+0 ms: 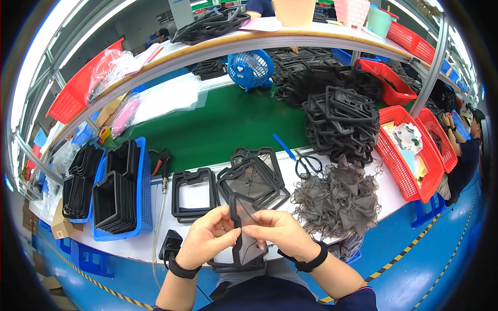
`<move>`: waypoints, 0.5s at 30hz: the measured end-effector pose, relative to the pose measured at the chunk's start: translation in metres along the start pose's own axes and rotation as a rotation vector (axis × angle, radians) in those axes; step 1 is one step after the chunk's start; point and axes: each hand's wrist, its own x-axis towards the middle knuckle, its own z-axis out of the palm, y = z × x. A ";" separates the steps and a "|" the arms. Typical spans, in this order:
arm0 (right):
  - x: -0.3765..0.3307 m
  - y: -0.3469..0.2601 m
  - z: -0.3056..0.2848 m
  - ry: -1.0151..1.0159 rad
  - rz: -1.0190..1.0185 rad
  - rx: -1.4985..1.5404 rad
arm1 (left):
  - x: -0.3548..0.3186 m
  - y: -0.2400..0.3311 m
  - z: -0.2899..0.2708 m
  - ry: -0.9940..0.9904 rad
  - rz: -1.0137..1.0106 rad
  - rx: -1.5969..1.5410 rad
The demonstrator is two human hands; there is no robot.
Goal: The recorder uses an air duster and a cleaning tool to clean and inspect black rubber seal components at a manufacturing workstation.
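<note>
Close to my body, a black frame (235, 207) with grey sheer mesh (252, 252) is held on edge between my hands. My left hand (211, 238) is closed on the frame's side, thumb on its edge. With thumb and fingers, my right hand (277, 232) pinches the mesh beside it. Just beyond lie several meshed frames (251, 179), overlapping. To their left rests a small stack of bare black frames (195, 193). A tangled heap of loose mesh pieces (337, 199) spreads to the right. Partly hidden under my hands is another black frame (236, 268).
Blue baskets (147, 192) of stacked black frames stand left, near an air gun (165, 158). Scissors (306, 165) lie beyond the mesh heap. A tall frame pile (342, 122) and red baskets (402, 173) stand right. Behind are a blue fan (250, 70) and an overhead shelf (207, 44).
</note>
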 end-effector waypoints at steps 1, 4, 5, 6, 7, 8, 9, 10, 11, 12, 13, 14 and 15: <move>0.000 -0.002 0.001 0.015 0.005 0.046 | 0.000 0.001 0.000 0.023 -0.006 0.000; -0.001 -0.002 0.001 0.011 -0.001 -0.032 | -0.002 -0.006 -0.004 0.025 0.040 0.027; -0.001 -0.001 0.001 0.011 0.002 -0.031 | -0.002 -0.010 -0.006 0.001 0.093 0.054; 0.000 -0.001 0.000 0.013 -0.002 -0.054 | -0.002 -0.008 -0.006 0.002 0.090 0.053; 0.000 0.000 -0.001 0.016 -0.007 -0.077 | -0.003 -0.004 -0.005 -0.011 0.082 0.066; -0.001 -0.001 -0.001 0.015 -0.007 -0.076 | -0.003 -0.002 -0.005 -0.024 0.075 0.079; -0.001 -0.001 0.000 0.013 -0.002 -0.076 | -0.004 -0.003 -0.007 -0.023 0.075 0.079; -0.002 -0.002 0.000 0.011 0.002 -0.076 | -0.005 -0.004 -0.010 -0.032 0.075 0.117; -0.002 -0.003 0.000 0.010 0.003 -0.076 | -0.006 -0.006 -0.012 -0.042 0.075 0.154; -0.003 -0.004 0.000 0.011 0.020 -0.072 | -0.007 -0.004 -0.011 -0.042 0.075 0.154; -0.004 -0.005 0.000 0.013 0.037 -0.069 | -0.007 0.000 -0.010 -0.046 0.065 0.179; -0.005 -0.007 0.002 0.010 0.038 -0.068 | -0.008 0.001 -0.010 -0.045 0.054 0.205; -0.006 -0.009 0.003 0.018 0.043 -0.098 | -0.009 0.001 -0.010 -0.043 0.053 0.205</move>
